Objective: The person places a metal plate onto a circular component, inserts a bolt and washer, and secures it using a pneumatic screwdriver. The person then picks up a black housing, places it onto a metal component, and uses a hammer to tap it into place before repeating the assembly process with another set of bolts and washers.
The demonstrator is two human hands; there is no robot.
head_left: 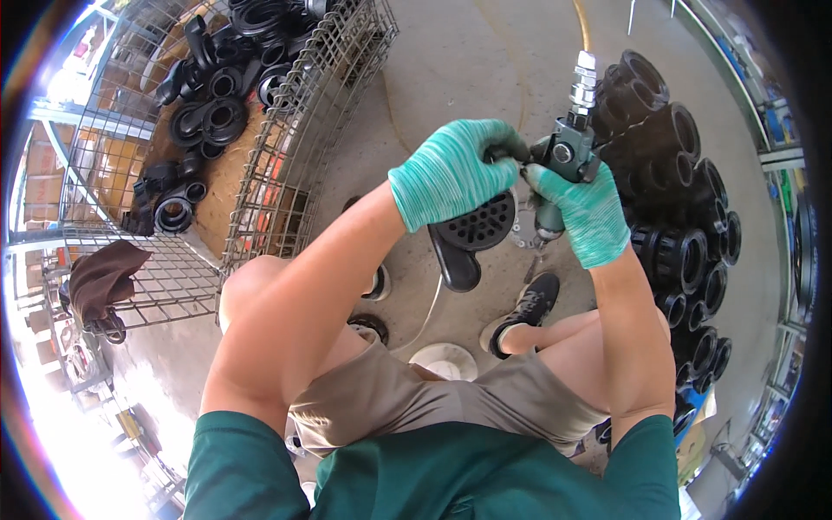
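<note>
My left hand (pixel 459 171), in a teal knit glove with dark fingertips, is closed around a black plastic fitting (pixel 481 227). The fitting's round face is dotted with holes, and a rounded arm sticks out below it. Its top is hidden under my fingers. My right hand (pixel 585 208), gloved the same way, grips a grey-green air tool (pixel 568 149). Silver couplings (pixel 584 82) join the tool's upper end to a yellow hose (pixel 581 26). The tool's lower nose points toward the floor. Both hands' fingertips come close together between fitting and tool.
To the left stands a wire cage (pixel 290 130) with black pipe fittings (pixel 224 120) on cardboard; a brown cloth (pixel 106 276) hangs from its near side. Black ribbed fittings (pixel 680 251) are piled on the right. A round white seat (pixel 444 357) is between my legs.
</note>
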